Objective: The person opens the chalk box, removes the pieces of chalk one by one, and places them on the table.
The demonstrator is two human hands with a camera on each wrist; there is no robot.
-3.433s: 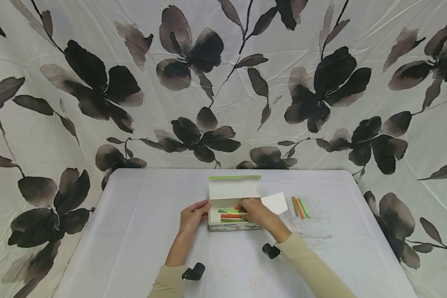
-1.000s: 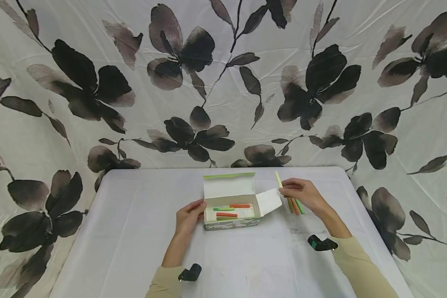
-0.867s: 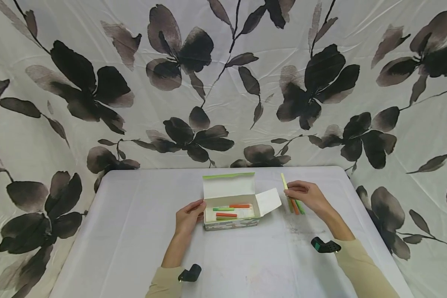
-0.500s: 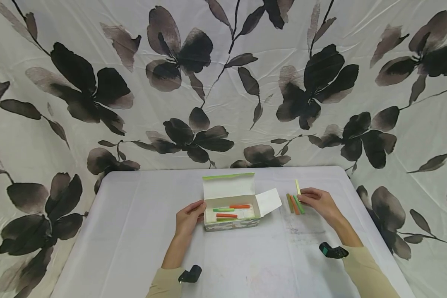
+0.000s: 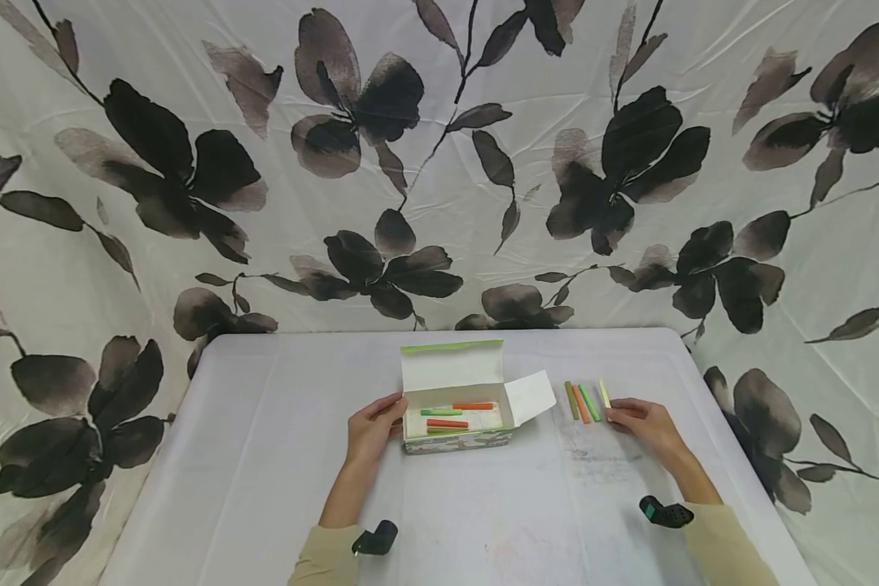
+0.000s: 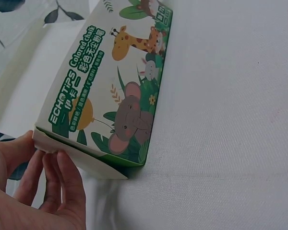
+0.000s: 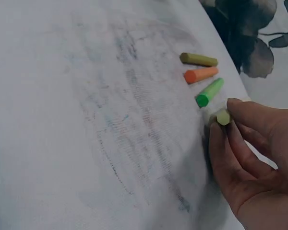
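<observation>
My right hand (image 5: 648,425) pinches a pale yellow chalk stick (image 7: 223,117) between thumb and fingers at the table's right. Left of it lie three chalk sticks in a row: olive (image 5: 572,400), orange (image 5: 581,404) and green (image 5: 589,403). My left hand (image 5: 372,427) holds the left end of an opened cardboard chalk box (image 5: 454,442); in the left wrist view its thumb and fingers pinch the end flap (image 6: 77,155). Inside the box, in the head view, are a green stick (image 5: 441,412), orange-red sticks (image 5: 473,405) and an olive one partly hidden by the front wall.
The box lid (image 5: 452,365) stands up at the back, and a side flap (image 5: 531,398) sticks out to the right. Chalk smudges (image 7: 149,115) mark the white tablecloth (image 5: 278,407). A floral cloth (image 5: 483,163) hangs behind the table.
My right hand has drawn the pale yellow stick from the box and carried it rightward, past the three sticks to the right side of their row. My left hand stays at the box.
</observation>
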